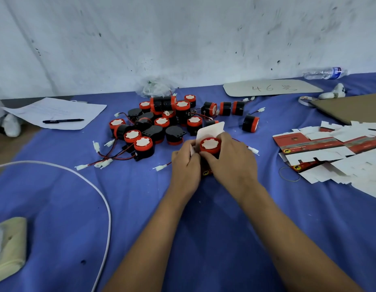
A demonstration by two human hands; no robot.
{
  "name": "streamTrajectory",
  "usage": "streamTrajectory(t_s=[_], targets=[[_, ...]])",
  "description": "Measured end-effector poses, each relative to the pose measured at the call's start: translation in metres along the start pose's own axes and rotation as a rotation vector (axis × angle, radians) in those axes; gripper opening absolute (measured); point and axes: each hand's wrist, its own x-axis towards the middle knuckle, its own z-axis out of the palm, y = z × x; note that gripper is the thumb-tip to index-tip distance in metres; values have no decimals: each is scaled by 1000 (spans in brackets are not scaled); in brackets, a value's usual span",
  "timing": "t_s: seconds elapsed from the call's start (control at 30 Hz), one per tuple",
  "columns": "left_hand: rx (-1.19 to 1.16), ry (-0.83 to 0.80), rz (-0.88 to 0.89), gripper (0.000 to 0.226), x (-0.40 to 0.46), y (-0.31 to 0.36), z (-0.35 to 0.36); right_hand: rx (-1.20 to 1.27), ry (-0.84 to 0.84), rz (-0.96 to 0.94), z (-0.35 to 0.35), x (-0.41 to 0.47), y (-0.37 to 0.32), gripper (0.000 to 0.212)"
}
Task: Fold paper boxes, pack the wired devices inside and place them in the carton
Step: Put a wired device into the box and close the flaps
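While both bare forearms reach forward over the blue cloth-covered table (56,197), the left hand (186,165) curls its fingers round the left side of a small red-and-white printed paper box (206,131), whose white flap stands up behind the hands. Against it, the right hand (231,163) pinches a round black wired device with a red rim and white centre cap (210,145), held at the mouth of the box with its cap facing up; how far it sits inside cannot be told, since the fingers cover the box body. A thin red-and-black wire ending in a white plug (160,167) trails left from under the hands. Just beyond the hands lies a heap of the same black-and-red devices (161,121), their wires and white plugs spread over the cloth. To the right lies a loose pile of flat unfolded red-and-white box blanks (330,152), with a yellow rubber band (289,174) beside it and a brown cardboard sheet (351,108) behind. Far left rests a white paper sheet (56,111) with a black pen (63,121) on it, and a white cable (98,192) curves across the cloth. Near the wall lie a grey card marked with handwritten figures (271,87) and a clear plastic bottle (325,73) on its side.
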Motion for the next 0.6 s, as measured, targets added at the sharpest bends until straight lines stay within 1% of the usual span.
streamTrajectory(t_s=[0.1,0.17,0.27,0.33,0.4,0.53,0.57,0.6], targets=[[9,12,26,28,1,-4,3,-123,-32,7,3,-2,-6,29],[32,34,45,25,1,-3,5,-200,-69,-24,1,-3,-10,23],[97,48,42,31,1,-1,5,-313,-225,-109,-4,-9,-14,27],[98,77,31,24,2,-2,5,-339,-267,-129,-9,-11,-15,25],[88,104,27,20,3,-4,6,-255,-195,-117,-13,-11,-16,15],[78,143,-6,29,4,-9,6,-51,58,-122,-15,-14,-15,18],[70,146,-20,30,5,-9,7,-42,95,-106,-17,-14,-14,19],[63,145,-30,29,6,-9,8,-62,97,-79,-21,-12,-12,18]])
